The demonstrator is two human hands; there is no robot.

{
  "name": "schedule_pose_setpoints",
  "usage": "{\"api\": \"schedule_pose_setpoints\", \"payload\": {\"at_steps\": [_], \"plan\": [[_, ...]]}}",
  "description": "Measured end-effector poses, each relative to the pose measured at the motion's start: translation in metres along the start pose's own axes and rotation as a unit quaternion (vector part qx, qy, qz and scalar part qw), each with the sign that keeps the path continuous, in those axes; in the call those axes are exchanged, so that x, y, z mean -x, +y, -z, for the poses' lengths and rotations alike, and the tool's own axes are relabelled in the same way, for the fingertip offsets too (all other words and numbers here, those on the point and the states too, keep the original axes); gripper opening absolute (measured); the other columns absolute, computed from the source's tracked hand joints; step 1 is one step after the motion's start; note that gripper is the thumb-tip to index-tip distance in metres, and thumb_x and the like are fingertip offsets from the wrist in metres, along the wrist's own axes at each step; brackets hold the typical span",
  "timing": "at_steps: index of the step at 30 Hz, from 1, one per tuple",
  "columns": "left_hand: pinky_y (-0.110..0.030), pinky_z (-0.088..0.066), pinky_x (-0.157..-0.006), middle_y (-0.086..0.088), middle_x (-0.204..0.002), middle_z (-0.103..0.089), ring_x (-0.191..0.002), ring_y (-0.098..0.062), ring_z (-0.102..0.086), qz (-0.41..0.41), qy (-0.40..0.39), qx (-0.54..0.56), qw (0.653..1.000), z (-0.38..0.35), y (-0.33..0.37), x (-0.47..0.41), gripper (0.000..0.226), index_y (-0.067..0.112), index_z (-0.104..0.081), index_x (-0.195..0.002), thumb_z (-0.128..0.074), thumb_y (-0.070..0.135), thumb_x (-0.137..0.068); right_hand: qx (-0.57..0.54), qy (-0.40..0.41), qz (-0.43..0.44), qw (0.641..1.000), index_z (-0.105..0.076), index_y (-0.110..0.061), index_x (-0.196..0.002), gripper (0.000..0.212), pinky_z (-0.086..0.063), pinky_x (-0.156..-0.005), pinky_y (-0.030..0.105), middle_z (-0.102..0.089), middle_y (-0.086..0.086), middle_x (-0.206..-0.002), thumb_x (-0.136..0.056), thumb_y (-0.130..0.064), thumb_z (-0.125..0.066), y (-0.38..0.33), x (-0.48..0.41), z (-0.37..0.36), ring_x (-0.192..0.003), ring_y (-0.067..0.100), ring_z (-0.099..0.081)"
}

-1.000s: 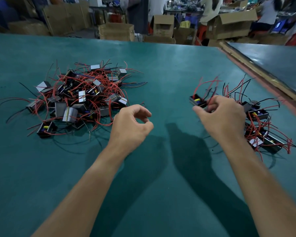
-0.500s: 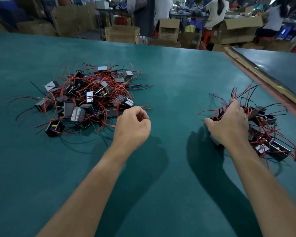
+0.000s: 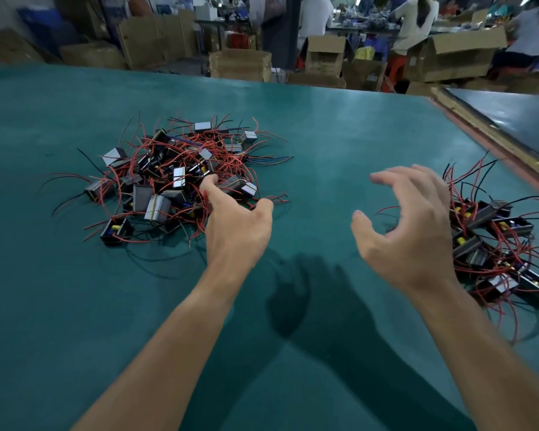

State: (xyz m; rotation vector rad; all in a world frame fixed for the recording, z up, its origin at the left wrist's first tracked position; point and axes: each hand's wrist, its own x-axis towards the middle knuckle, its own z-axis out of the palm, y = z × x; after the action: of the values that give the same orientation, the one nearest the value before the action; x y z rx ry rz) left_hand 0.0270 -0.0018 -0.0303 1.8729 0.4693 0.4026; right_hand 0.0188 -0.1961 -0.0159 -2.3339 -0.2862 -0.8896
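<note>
The head camera is looking forward and down, hovering close over the green table [image 3: 75, 306]. The left hand [image 3: 237, 231] and right hand [image 3: 408, 241] are filling mid-frame.

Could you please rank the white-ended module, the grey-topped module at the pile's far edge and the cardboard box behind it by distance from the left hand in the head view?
1. White-ended module: at the fingertips of the left hand.
2. Grey-topped module: far edge of the pile.
3. Cardboard box: past the far edge of the table.

matt green table cover [image 3: 324, 144], black plastic modules [image 3: 116, 232], red insulated wires [image 3: 231, 163], brown cardboard boxes [image 3: 240, 65]
</note>
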Motion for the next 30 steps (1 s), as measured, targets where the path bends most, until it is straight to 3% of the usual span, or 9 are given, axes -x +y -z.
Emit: {"api": "schedule_pose_setpoints", "payload": {"at_steps": [3,6,8,10,12,15,20,25,30], "plan": [[-0.04,-0.054,-0.068,0.005,-0.06,-0.063,-0.065,-0.021,-0.062,-0.033,0.011,0.025,0.999,0.001,0.001,-0.001,0.044,0.026,-0.04,-0.113,-0.057,0.032,-0.073,-0.016,-0.021,0.035,0.999,-0.07,-0.005,-0.099,0.032,-0.033,-0.1,0.026,-0.065,0.007,-0.1,-0.074,-0.023,-0.064,-0.009,0.004,-0.002,-0.106,0.026,-0.052],[-0.027,-0.042,-0.054,0.007,-0.051,-0.056,-0.047,-0.008,-0.049,-0.193,0.051,-0.023,0.98,-0.002,0.002,0.01,0.001,0.023,-0.061,-0.079,-0.061,0.024,-0.078,-0.036,-0.062,0.043,0.997,-0.072,-0.008,-0.09,0.023,-0.036,-0.092,0.023,-0.068,0.001,-0.089,-0.073,-0.021,-0.064,-0.014,0.011,-0.008,-0.095,0.025,-0.057],[-0.029,-0.045,-0.06,0.007,-0.056,-0.056,-0.056,-0.012,-0.052,-0.284,0.118,-0.047,0.95,-0.003,0.004,0.016,0.004,0.021,-0.063,-0.075,-0.062,0.023,-0.078,-0.045,-0.098,0.039,0.993,-0.073,-0.01,-0.086,0.02,-0.038,-0.087,0.022,-0.07,-0.003,-0.085,-0.074,-0.022,-0.062,-0.014,0.013,-0.009,-0.091,0.022,-0.059],[-0.026,-0.041,-0.08,0.004,-0.078,-0.062,-0.082,-0.019,-0.054,-0.337,0.202,-0.109,0.913,-0.001,0.004,0.014,0.013,0.017,-0.064,-0.089,-0.065,0.021,-0.077,-0.044,-0.14,0.029,0.989,-0.073,-0.012,-0.086,0.018,-0.037,-0.085,0.021,-0.071,-0.006,-0.084,-0.077,-0.024,-0.062,-0.013,0.014,-0.01,-0.092,0.021,-0.059],[-0.029,-0.029,-0.097,-0.007,-0.11,-0.056,-0.109,-0.028,-0.045,-0.294,0.209,-0.202,0.911,0.003,0.0,0.007,0.041,0.012,-0.057,-0.112,-0.067,0.022,-0.074,-0.038,-0.169,0.019,0.985,-0.073,-0.014,-0.087,0.01,-0.037,-0.084,0.02,-0.071,-0.008,-0.086,-0.081,-0.02,-0.067,-0.011,0.015,-0.012,-0.096,0.018,-0.058],[-0.037,-0.025,-0.1,-0.014,-0.132,-0.04,-0.124,-0.034,-0.03,-0.193,0.15,-0.307,0.92,0.006,-0.006,0.002,0.065,0.006,-0.042,-0.129,-0.069,0.022,-0.072,-0.03,-0.197,0.007,0.98,-0.073,-0.018,-0.09,0.008,-0.034,-0.085,0.016,-0.069,-0.014,-0.089,-0.084,-0.019,-0.067,-0.009,0.017,-0.014,-0.101,0.012,-0.053],[-0.037,-0.029,-0.099,-0.014,-0.131,-0.045,-0.12,-0.033,-0.036,-0.201,0.114,-0.304,0.924,0.007,-0.006,0.0,0.061,0.008,-0.043,-0.132,-0.067,0.019,-0.076,-0.033,-0.209,0.005,0.977,-0.073,-0.02,-0.091,0.009,-0.036,-0.087,0.019,-0.067,-0.017,-0.088,-0.086,-0.021,-0.066,-0.009,0.017,-0.014,-0.101,0.011,-0.053],[-0.033,-0.032,-0.097,-0.008,-0.119,-0.055,-0.116,-0.029,-0.043,-0.275,0.213,-0.169,0.922,0.015,0.005,0.001,0.042,0.011,-0.056,-0.117,-0.062,0.01,-0.075,-0.034,-0.213,0.0,0.976,-0.072,-0.023,-0.088,0.007,-0.032,-0.078,0.019,-0.053,-0.029,-0.076,-0.087,-0.024,-0.065,-0.008,0.018,-0.015,-0.094,0.004,-0.048],[-0.047,-0.035,-0.095,-0.015,-0.132,-0.041,-0.123,-0.035,-0.034,-0.144,0.112,-0.343,0.921,0.014,-0.004,-0.006,0.065,0.01,-0.038,-0.131,-0.07,0.025,-0.076,-0.035,-0.229,0.002,0.973,-0.072,-0.024,-0.087,0.009,-0.037,-0.079,0.021,-0.062,-0.027,-0.081,-0.087,-0.025,-0.063,-0.008,0.019,-0.017,-0.095,0.007,-0.053]]}}
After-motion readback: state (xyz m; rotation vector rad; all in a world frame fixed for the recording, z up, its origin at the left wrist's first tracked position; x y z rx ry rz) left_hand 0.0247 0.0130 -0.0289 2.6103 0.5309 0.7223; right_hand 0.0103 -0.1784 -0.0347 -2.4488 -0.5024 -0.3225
